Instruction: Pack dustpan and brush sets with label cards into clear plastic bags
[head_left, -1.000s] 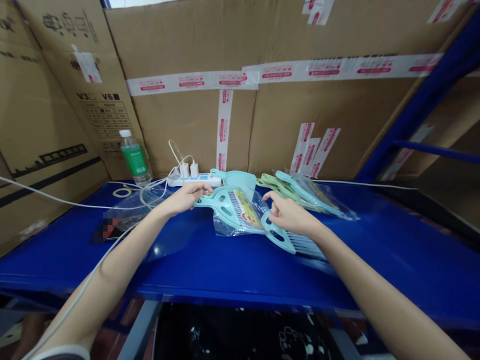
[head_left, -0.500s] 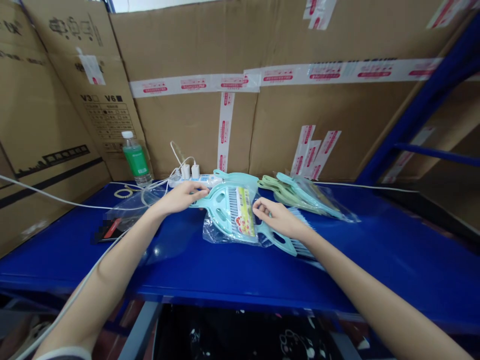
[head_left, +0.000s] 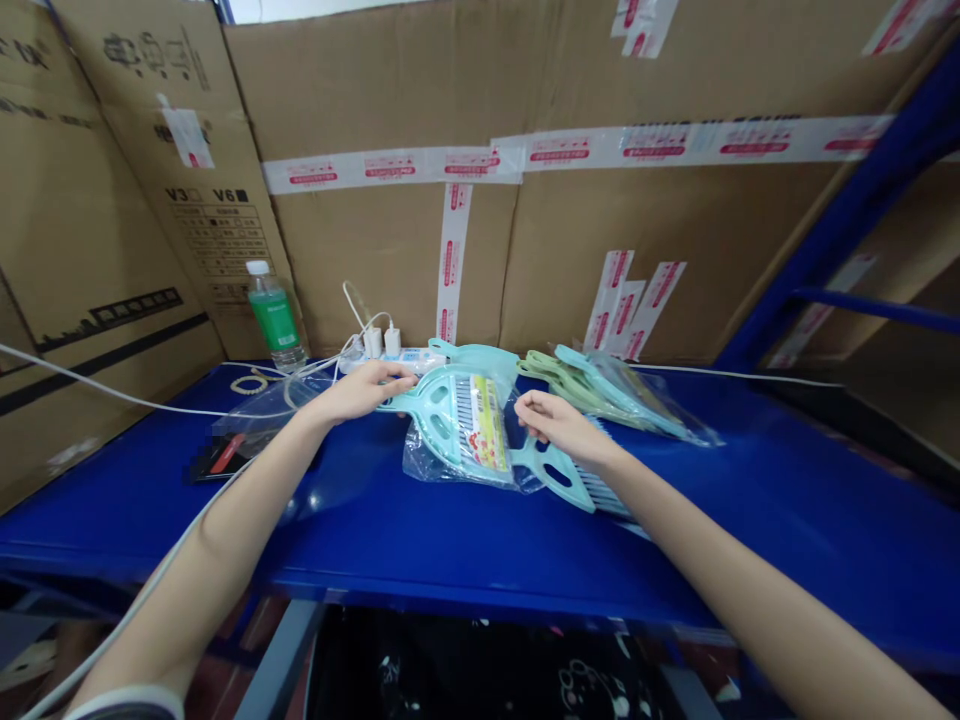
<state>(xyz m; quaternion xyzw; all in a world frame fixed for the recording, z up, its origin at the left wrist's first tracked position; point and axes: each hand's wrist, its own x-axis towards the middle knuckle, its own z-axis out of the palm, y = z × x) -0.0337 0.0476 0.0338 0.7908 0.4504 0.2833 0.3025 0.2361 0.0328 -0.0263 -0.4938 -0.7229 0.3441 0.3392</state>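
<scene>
Left hand [head_left: 360,392] pinching dustpan [head_left: 450,420] handle, right hand [head_left: 555,425] pinching bag [head_left: 469,455] edge, frame centre; best pull bag evenly, dustpan flat on table [head_left: 450,540].

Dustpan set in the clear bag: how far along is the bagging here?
Done: a pile of bagged sets lies at the back right. In hand: the left hand grips the teal dustpan by its handle, the right hand at the clear bag half over it. Left: a loose brush beside it, unbagged.
</scene>
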